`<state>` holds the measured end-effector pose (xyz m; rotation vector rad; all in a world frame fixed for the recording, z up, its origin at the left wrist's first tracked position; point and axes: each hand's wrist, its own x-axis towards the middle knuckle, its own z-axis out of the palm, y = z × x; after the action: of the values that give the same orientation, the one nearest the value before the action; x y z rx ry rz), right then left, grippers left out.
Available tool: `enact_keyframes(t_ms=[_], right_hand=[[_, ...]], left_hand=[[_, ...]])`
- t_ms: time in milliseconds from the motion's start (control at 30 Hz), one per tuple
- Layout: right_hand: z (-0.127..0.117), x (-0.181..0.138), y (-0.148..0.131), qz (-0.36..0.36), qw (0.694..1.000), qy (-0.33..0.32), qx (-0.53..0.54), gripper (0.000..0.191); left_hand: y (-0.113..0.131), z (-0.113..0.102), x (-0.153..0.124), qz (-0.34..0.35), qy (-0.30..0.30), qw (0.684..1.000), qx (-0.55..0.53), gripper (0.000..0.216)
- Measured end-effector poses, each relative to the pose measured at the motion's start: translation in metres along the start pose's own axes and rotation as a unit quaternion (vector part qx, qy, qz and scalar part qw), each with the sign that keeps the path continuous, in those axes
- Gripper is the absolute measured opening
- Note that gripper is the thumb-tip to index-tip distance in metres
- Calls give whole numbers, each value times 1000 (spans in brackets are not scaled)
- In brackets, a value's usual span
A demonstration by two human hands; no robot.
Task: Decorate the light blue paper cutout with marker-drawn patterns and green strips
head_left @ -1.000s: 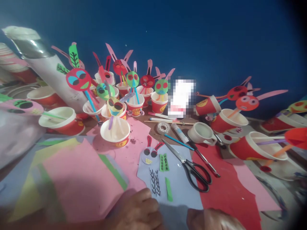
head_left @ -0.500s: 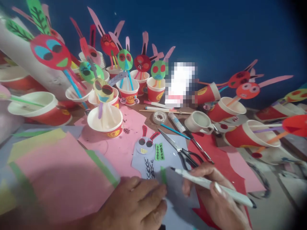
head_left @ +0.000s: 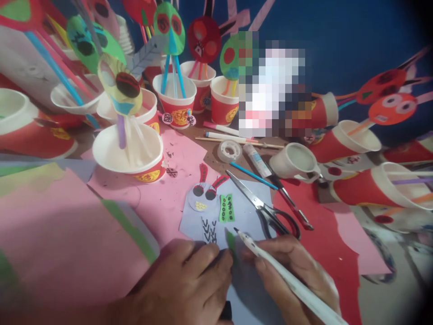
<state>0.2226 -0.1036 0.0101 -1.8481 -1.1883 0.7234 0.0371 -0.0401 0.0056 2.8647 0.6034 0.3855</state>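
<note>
My right hand [head_left: 294,275] is closed around a white marker [head_left: 284,271], its dark tip pointing up-left just over the grey-blue paper [head_left: 250,293]. On that paper my left hand [head_left: 189,280] rests with bent fingers pressed together; a small black piece [head_left: 227,310] shows at its edge, mostly hidden. A narrow green strip [head_left: 231,240] lies between the hands. Just beyond are a paper face [head_left: 199,198] with red ears, a green dotted piece [head_left: 227,208] and black chevron marks [head_left: 209,229]. Black-handled scissors [head_left: 264,205] lie beyond my right hand.
Paper cups, one with a yellow face on straws [head_left: 128,153], line the back and sides. A tape roll [head_left: 229,151], glue stick [head_left: 257,160], paintbrush [head_left: 294,203] and white mug [head_left: 294,160] stand or lie ahead. Pink sheets [head_left: 67,243] cover the left, red paper [head_left: 331,234] the right.
The view has moved closer and lower over the table. The marker, still in my right hand, now points more steeply up-left, its tip near the green strip. My left hand stays on the paper.
</note>
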Motion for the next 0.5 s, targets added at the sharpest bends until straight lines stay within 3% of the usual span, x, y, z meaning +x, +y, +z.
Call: enact_keyframes(t_ms=[367,500], right_hand=[[-3,1,15,-125,992,-11,-32,11],[-1,2,20,-180,983,20,-33,18]], left_hand=[[-2,1,-1,23,-26,999,-3,41],[-2,-3,1,16,-46,999,-9,38]])
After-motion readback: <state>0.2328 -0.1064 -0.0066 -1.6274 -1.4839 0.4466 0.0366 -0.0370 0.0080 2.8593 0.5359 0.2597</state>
